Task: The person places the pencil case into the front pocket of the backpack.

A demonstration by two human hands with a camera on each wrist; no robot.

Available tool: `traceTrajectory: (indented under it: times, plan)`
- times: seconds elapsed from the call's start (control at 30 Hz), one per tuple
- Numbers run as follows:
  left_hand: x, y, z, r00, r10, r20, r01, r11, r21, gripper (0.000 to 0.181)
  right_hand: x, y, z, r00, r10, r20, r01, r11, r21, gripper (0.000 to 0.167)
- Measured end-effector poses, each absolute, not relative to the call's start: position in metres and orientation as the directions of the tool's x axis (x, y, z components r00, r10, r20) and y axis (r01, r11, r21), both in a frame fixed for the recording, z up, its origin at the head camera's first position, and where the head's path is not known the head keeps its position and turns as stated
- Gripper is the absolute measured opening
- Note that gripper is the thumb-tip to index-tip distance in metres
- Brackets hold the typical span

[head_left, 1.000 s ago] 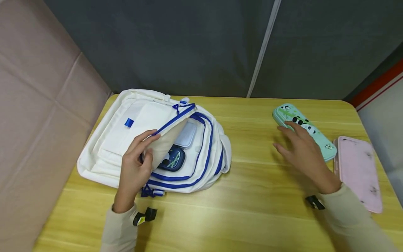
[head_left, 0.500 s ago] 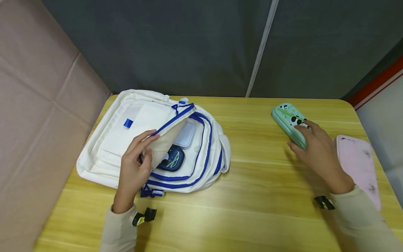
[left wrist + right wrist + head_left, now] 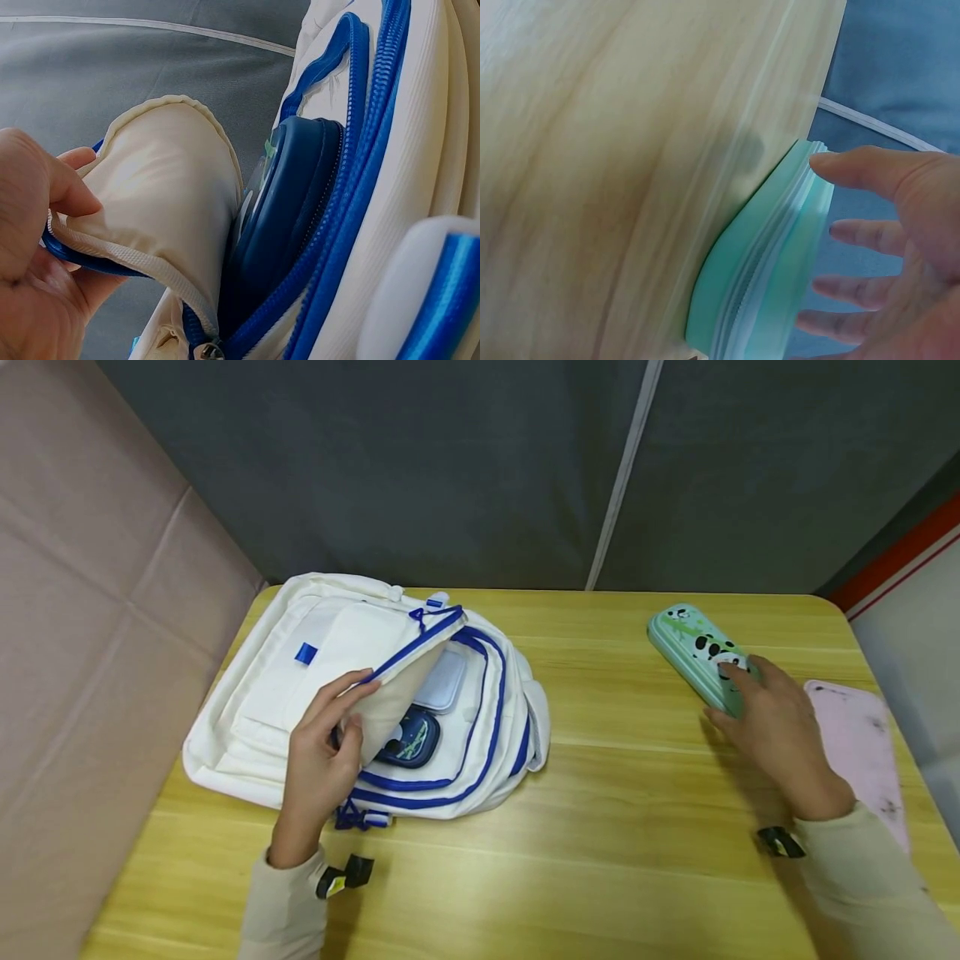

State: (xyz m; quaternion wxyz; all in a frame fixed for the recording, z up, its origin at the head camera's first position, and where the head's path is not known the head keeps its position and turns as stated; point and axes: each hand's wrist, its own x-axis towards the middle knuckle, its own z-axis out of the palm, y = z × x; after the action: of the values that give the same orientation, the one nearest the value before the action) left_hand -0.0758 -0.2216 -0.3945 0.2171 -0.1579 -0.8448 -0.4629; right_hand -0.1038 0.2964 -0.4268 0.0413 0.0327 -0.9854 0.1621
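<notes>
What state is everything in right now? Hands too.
Backpack: lying down, front pocket unzipped and open
Pocket flap: lifted, folded back
Dark blue case: in the pocket, partly covered
Pale case: in the pocket, partly covered
Green panda case: zipped along its visible side
Pink case: lying flat, partly hidden
Left hand: pinching the flap
Right hand: at the green case, firm grip unclear

I've got the white backpack (image 3: 352,639) lying flat on the table (image 3: 615,793), blue-zipped front flap (image 3: 397,703) pinched up by the left hand (image 3: 324,756). Mint panda-print pencil case (image 3: 688,643), closed, lies diagonally well right of it, right hand (image 3: 783,731) over its near end.
</notes>
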Motion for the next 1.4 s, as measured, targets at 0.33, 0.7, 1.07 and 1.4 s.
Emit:
traceTrajectory:
  times: [0.33,0.7,1.07,1.4]
  plan:
    - [-0.075,-0.222,-0.394,-0.859,0.064,0.508,0.461,0.531,0.711,0.053,-0.104,0.301,-0.430,-0.996,-0.045,0.081,-0.070,0.940,-0.333,0.072]
    - [-0.075,-0.222,-0.395,-0.853,0.067,0.517,0.470,0.527,0.708,0.052,-0.099,0.290,-0.431,-0.995,-0.050,0.086,-0.079,0.923,-0.377,0.074]
    - [-0.075,-0.222,-0.395,-0.849,0.070,0.524,0.477,0.526,0.704,0.051,-0.093,0.273,-0.431,-0.996,-0.071,0.046,-0.082,0.945,-0.318,0.076]
    - [-0.074,-0.222,-0.395,-0.859,0.064,0.507,0.459,0.534,0.710,0.052,-0.090,0.266,-0.436,-0.997,-0.055,0.056,-0.073,0.915,-0.397,0.077]
